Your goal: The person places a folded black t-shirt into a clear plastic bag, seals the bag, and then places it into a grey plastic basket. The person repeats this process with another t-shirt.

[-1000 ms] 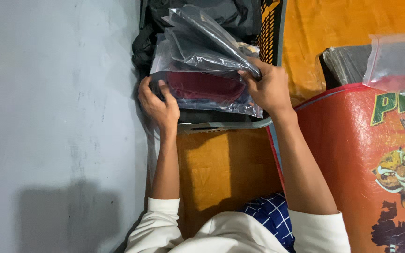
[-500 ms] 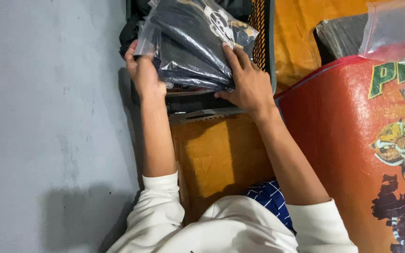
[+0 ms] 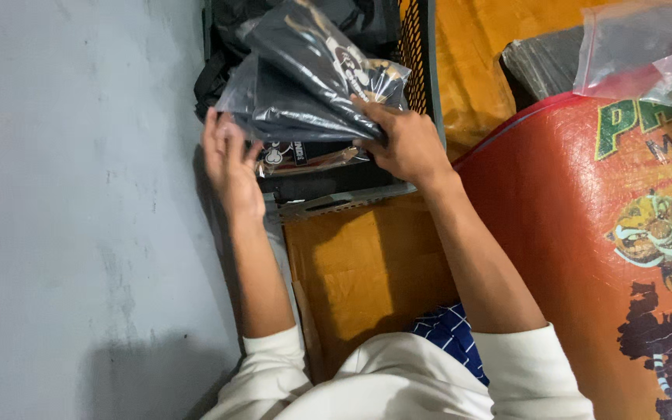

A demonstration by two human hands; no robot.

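Note:
A stack of dark folded garments in clear plastic bags (image 3: 305,85) rests tilted in a dark plastic crate (image 3: 421,70) ahead of me. My right hand (image 3: 406,144) grips the near edge of the upper bags and lifts them. My left hand (image 3: 231,159) presses flat against the stack's left side, its fingers spread on the plastic. Beneath the lifted bags lies another bagged dark garment with a printed label (image 3: 305,155).
A grey wall (image 3: 79,210) fills the left. Orange-brown cardboard (image 3: 359,272) lies below the crate. To the right stands a red surface with a cartoon tiger (image 3: 624,233). More clear plastic bags (image 3: 639,47) sit at the top right.
The maroon bagged garment seen a second ago is no longer in sight. My hands have shifted up the stack, and the upper dark bags are now raised and fanned.

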